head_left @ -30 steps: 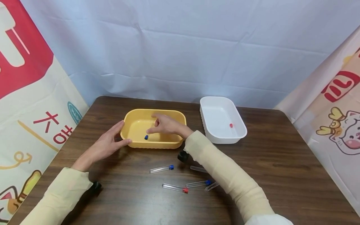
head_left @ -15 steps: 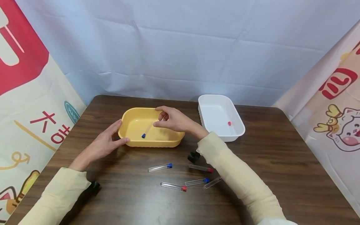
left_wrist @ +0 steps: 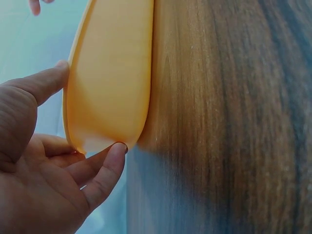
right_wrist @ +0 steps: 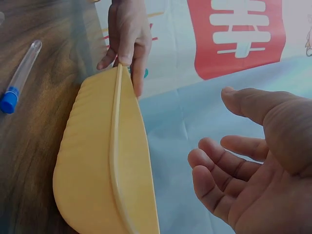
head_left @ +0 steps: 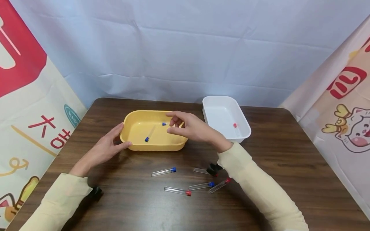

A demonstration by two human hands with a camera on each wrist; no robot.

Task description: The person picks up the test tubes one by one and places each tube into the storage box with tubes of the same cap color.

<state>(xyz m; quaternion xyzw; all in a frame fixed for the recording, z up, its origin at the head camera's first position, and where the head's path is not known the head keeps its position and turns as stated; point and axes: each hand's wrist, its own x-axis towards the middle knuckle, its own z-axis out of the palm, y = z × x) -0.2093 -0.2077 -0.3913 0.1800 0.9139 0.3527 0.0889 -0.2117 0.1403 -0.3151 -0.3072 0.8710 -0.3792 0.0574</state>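
With thumb and fingers, my left hand (head_left: 105, 149) holds the left end of the yellow plastic tub (head_left: 156, 147); the left wrist view shows the fingers (left_wrist: 109, 165) bent against its end wall. My right hand (head_left: 192, 126) hovers over the tub's right end, fingers loosely bent and holding nothing. Inside the tub lies a clear test tube with a blue cap (head_left: 146, 139). Another tube's blue cap (head_left: 164, 124) shows behind it, its body partly hidden by my right hand. In the right wrist view, that palm (right_wrist: 258, 195) faces the tub from a small distance.
A white tub (head_left: 245, 136) at the back right holds a red-capped tube (head_left: 235, 126). Several tubes with blue caps (head_left: 173, 169) or red caps (head_left: 188, 193) lie on the brown table (head_left: 130, 199), one partly behind the black wrist camera (head_left: 214, 169). Cloth hangs behind.
My right hand has let go of a blue-capped test tube, now lying in the yellow tub, and drawn back to the right. The left hand stays at the tub's end.
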